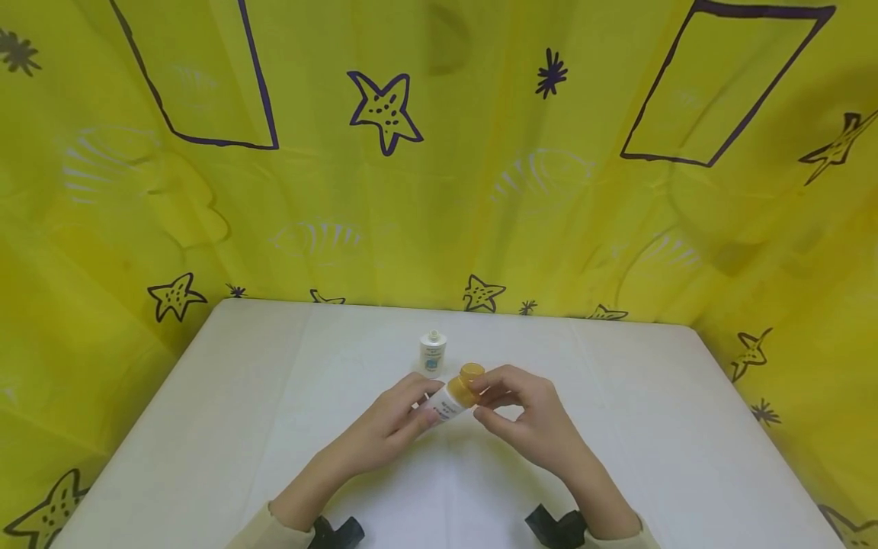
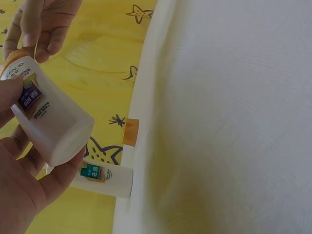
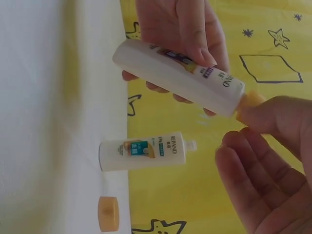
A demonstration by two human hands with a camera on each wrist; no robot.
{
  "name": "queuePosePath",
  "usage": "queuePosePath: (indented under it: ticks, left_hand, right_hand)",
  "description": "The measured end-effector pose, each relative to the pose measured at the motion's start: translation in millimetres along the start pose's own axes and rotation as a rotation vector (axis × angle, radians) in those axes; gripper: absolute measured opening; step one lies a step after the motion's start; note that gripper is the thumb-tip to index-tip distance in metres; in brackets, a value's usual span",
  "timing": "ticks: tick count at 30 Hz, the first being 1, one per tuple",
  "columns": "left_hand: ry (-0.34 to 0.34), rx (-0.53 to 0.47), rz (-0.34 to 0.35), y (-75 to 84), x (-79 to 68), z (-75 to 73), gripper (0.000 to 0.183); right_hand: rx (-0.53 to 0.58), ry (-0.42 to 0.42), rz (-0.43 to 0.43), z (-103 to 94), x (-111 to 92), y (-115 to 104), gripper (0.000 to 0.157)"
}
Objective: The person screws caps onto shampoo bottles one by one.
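A white shampoo bottle [image 1: 444,406] with a purple label is held tilted over the table, its orange cap [image 1: 461,391] pointing up and right. My left hand [image 1: 389,421] grips the bottle's body, thumb on the label side and fingers beneath. With thumb and forefinger, my right hand [image 1: 531,415] pinches the orange cap, which is still at the bottle's neck; the other fingers are loosely bent. Behind them a second white shampoo bottle [image 3: 144,151], with a green label, stands upright with its narrow neck bare. A loose orange cap [image 3: 108,214] sits on the table beside it.
The table [image 1: 329,335] has a white cloth over it. A yellow curtain [image 1: 439,206] with dark star drawings hangs along its back and sides. Black straps [image 1: 557,528] show at both wrists, by the light sleeves.
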State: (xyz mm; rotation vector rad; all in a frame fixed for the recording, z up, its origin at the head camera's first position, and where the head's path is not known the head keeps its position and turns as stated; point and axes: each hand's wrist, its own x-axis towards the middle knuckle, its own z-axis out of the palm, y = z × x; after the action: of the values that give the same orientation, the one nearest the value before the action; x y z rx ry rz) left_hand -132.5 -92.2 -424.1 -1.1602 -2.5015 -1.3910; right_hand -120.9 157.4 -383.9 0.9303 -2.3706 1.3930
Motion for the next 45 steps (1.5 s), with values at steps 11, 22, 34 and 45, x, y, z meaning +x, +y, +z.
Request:
queuePosePath:
  ticks: [11,22,34,45]
  left_hand:
    - [-0.019,-0.002,-0.013,0.1,-2.0,1.0,0.024]
    - [-0.039,0.010,0.004,2.2,-3.7,6.7,0.024]
    - [-0.021,0.053,0.009,2.2,-2.6,4.3,0.025]
    - [-0.029,0.063,-0.030,2.8,-0.9,0.9,0.026]
  right_hand:
    - [-0.120,-0.005,-0.052,-4.1,1.5,2.3,0.027]
    - [-0.089,-0.006,-0.086,-1.6,1.3,2.2,0.022]
    - [-0.080,-0.017,-0.112,-3.1,1.5,2.8,0.019]
    - [-0.082,-0.019,-0.144,-5.0,1.3,4.9,0.033]
